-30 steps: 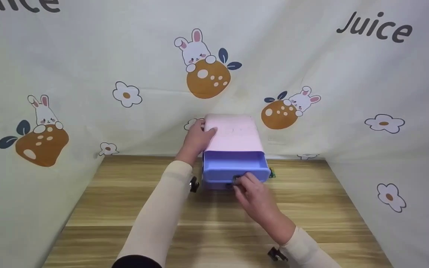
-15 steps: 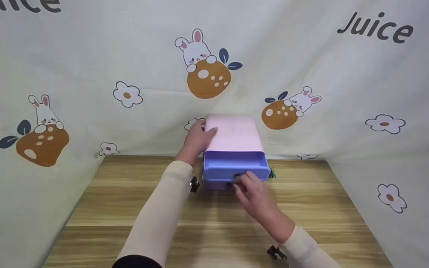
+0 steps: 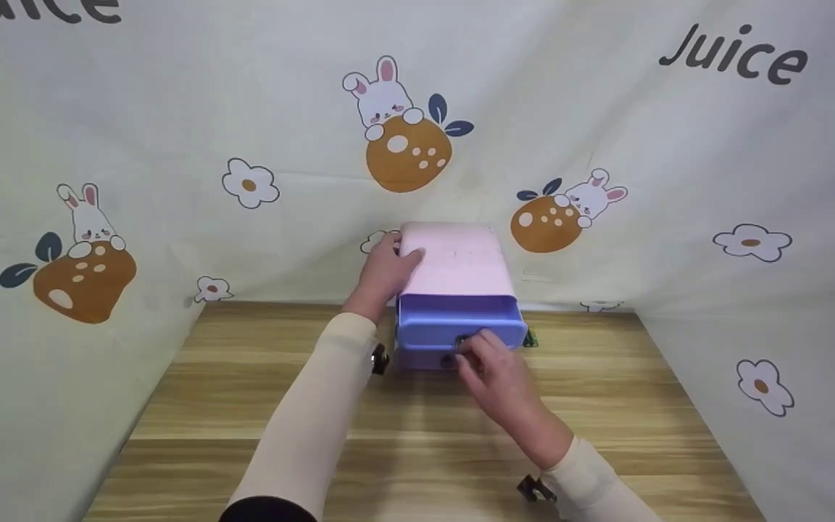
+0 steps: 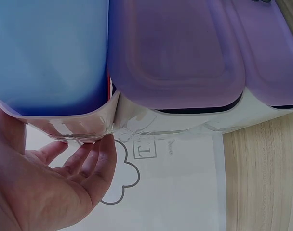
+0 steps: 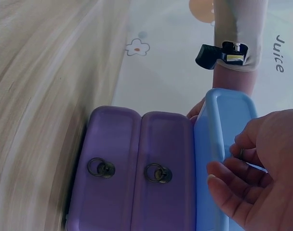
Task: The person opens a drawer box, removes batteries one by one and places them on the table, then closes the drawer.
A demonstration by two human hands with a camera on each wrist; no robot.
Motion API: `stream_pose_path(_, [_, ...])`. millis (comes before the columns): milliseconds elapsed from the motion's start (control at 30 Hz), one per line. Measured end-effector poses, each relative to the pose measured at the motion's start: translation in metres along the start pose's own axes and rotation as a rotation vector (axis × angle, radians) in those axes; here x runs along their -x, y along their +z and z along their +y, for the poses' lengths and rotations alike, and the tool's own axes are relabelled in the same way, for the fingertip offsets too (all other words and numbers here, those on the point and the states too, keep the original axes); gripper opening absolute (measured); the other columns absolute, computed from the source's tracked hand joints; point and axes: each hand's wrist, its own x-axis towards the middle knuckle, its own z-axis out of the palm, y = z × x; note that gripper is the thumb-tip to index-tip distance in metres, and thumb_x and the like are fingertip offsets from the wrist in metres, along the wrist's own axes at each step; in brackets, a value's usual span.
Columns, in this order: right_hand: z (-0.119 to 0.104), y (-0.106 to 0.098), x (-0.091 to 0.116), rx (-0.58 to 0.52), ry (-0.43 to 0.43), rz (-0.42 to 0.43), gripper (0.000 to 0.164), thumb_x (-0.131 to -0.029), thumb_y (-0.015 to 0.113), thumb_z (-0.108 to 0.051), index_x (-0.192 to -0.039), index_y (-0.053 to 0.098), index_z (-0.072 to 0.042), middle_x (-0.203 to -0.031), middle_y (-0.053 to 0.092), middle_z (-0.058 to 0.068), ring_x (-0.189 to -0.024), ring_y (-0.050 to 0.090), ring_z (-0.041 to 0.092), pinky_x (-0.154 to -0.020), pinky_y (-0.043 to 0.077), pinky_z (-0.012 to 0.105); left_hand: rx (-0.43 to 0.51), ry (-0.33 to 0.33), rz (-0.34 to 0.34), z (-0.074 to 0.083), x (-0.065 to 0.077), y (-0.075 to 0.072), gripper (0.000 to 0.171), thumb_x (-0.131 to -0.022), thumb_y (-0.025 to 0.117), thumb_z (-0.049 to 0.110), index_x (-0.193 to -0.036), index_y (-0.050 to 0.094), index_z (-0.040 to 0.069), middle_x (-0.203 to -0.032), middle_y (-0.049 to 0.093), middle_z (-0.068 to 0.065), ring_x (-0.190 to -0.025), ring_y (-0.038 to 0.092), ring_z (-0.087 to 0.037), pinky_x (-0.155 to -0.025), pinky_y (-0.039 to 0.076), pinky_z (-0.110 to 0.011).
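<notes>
A small drawer cabinet (image 3: 455, 255) with a pink top stands at the far side of the wooden table (image 3: 258, 406), near the patterned cloth (image 3: 301, 109). Its blue top drawer (image 3: 425, 336) juts partway out toward the near side, above two purple drawers (image 5: 163, 204) that sit in place. The left hand (image 3: 387, 274) grips the cabinet's left edge, thumb on top, fingers along the side. The right hand (image 3: 499, 380) pinches the blue drawer's ring handle (image 3: 461, 341) between thumb and forefinger, remaining fingers loosely curled.
</notes>
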Motion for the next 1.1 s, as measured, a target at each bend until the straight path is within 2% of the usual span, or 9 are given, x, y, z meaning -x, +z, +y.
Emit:
stream_pose_path(400, [0.002, 0.001, -0.005, -0.011, 0.020, 0.004, 0.011, -0.098, 0.081, -0.005, -0.101, 0.072, -0.012, -0.095, 0.063, -0.003, -0.081, 0.061, 0.012, -0.070, 0.057, 0.032, 0.024, -0.002, 0.002, 0.000, -0.001, 0.001, 0.065, -0.108, 0.070, 0.039, -0.161, 0.050, 0.006, -0.147, 0.064, -0.017, -0.131, 0.064, -0.030, -0.111, 0.052, -0.046])
stream_pose_path(1100, [0.009, 0.006, -0.014, -0.018, -0.003, 0.025, 0.012, -0.098, 0.081, -0.006, -0.100, 0.072, -0.013, -0.092, 0.062, -0.003, -0.080, 0.059, 0.012, -0.069, 0.053, 0.032, -0.029, -0.011, 0.010, 0.004, 0.002, -0.001, 0.067, -0.108, 0.070, 0.041, -0.161, 0.049, 0.005, -0.148, 0.063, -0.018, -0.134, 0.061, -0.032, -0.114, 0.049, -0.049])
